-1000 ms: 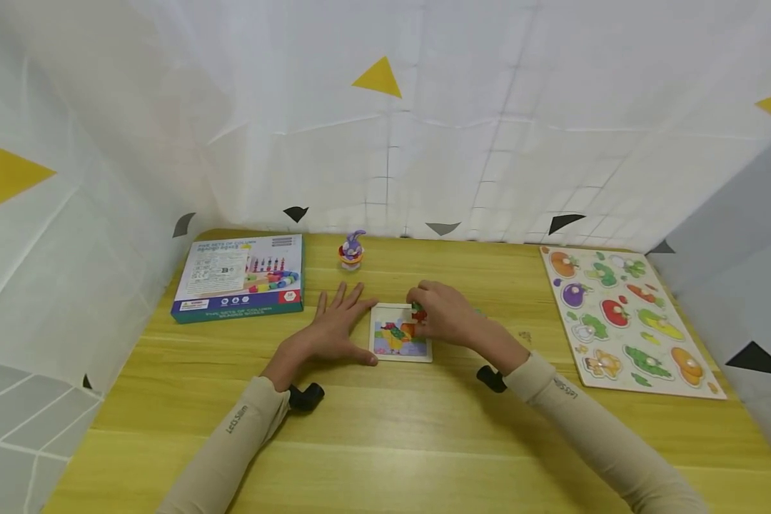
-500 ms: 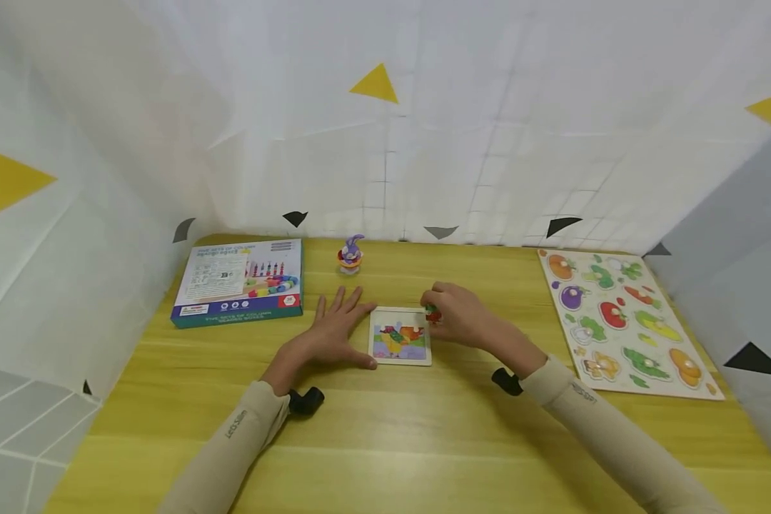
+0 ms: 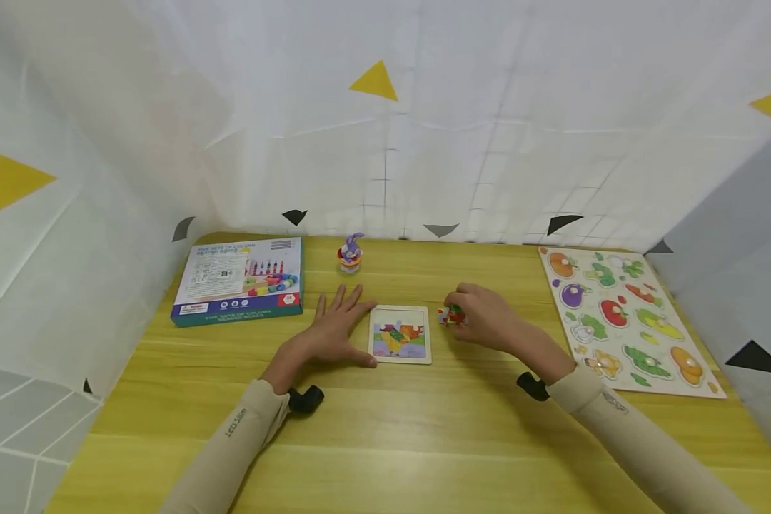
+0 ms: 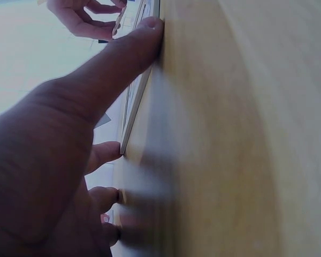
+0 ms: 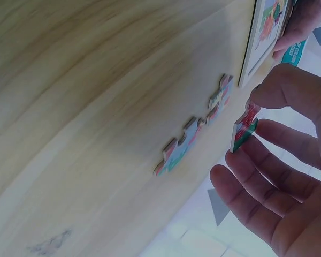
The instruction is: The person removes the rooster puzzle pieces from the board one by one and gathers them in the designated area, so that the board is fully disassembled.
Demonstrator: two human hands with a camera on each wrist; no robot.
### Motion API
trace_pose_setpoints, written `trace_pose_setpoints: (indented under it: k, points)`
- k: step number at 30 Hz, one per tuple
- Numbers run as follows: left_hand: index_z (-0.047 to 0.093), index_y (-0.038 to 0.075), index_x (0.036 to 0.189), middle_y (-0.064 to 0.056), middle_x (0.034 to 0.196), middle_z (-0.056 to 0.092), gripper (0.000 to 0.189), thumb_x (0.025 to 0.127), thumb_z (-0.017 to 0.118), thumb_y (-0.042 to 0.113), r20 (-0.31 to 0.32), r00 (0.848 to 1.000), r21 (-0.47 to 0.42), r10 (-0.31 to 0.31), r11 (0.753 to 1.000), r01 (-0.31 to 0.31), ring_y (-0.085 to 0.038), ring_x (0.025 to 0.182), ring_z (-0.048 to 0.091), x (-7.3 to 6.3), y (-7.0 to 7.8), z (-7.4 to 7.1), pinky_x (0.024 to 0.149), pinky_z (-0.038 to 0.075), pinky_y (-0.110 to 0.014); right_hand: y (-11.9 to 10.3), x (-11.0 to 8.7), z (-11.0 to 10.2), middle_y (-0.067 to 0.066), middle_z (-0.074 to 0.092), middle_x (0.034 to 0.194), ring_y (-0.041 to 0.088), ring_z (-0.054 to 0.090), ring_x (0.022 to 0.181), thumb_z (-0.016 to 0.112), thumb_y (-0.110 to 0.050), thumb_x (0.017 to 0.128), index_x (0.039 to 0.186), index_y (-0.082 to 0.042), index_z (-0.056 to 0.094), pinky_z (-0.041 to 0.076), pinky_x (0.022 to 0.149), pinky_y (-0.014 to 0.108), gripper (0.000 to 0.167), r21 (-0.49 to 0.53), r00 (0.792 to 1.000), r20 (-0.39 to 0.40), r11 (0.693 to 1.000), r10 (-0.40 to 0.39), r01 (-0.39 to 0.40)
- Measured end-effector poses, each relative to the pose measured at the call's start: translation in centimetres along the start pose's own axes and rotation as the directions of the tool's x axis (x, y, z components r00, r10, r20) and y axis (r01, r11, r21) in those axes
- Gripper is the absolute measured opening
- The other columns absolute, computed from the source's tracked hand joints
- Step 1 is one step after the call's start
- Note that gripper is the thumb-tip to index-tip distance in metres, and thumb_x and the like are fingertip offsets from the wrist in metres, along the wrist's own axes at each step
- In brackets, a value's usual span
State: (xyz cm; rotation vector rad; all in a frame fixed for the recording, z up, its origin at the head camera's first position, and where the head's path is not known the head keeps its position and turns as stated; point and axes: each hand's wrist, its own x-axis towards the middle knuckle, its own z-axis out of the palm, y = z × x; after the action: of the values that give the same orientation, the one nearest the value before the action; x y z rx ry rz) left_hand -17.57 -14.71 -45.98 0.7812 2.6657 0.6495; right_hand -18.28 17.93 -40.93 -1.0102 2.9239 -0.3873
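A small square jigsaw tray (image 3: 400, 360) lies mid-table, its lower part filled with a colourful picture and its upper strip bare. My left hand (image 3: 328, 335) rests with spread fingers at the tray's left side; in the left wrist view the thumb (image 4: 142, 40) touches the tray edge. To the tray's right, my right hand (image 3: 488, 319) pinches a red and green jigsaw piece (image 5: 245, 126) between thumb and fingers, tilted above the table. Beside it on the table lie loose jigsaw pieces (image 5: 177, 145), partly covered by the hand in the head view.
A boxed bead set (image 3: 238, 278) lies at the back left. A purple rabbit figure (image 3: 350, 253) stands behind the tray. On the right is a wooden vegetable peg board (image 3: 630, 321). White sheeting (image 3: 450, 143) hangs along the table's back edge.
My right hand has moved right, from over the tray's upper right corner to beside the loose pieces, carrying the jigsaw piece. The left hand has stayed in place.
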Motion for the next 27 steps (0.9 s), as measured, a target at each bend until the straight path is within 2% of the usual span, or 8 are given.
trace_pose_setpoints:
  k: [7,27]
  points:
    - [0.025,0.025,0.161,-0.010,0.167,-0.002,0.111,0.073,0.076,0.070,0.005,1.000,-0.013,0.000,1.000,0.000,-0.037,0.150,-0.013,0.0,-0.1,0.1,0.114,-0.013,-0.062,0.9,-0.8,-0.2,0.009,0.062,0.096,0.019,0.056,0.079,0.082,-0.010,0.072,0.109,-0.001,0.072,0.050,0.066,0.036,0.039,-0.001,0.999,-0.029,1.000,0.014,-0.014]
    - [0.025,0.025,0.161,-0.010,0.167,-0.003,0.112,0.072,0.076,0.071,0.005,1.000,0.006,0.002,1.000,-0.002,-0.038,0.150,-0.013,0.1,-0.1,0.0,0.114,-0.013,-0.062,3.3,-2.9,-0.3,0.010,0.063,0.096,0.021,0.057,0.079,0.082,-0.007,0.072,0.108,0.000,0.072,0.052,0.069,0.041,0.038,-0.020,0.997,-0.030,0.997,0.071,-0.071]
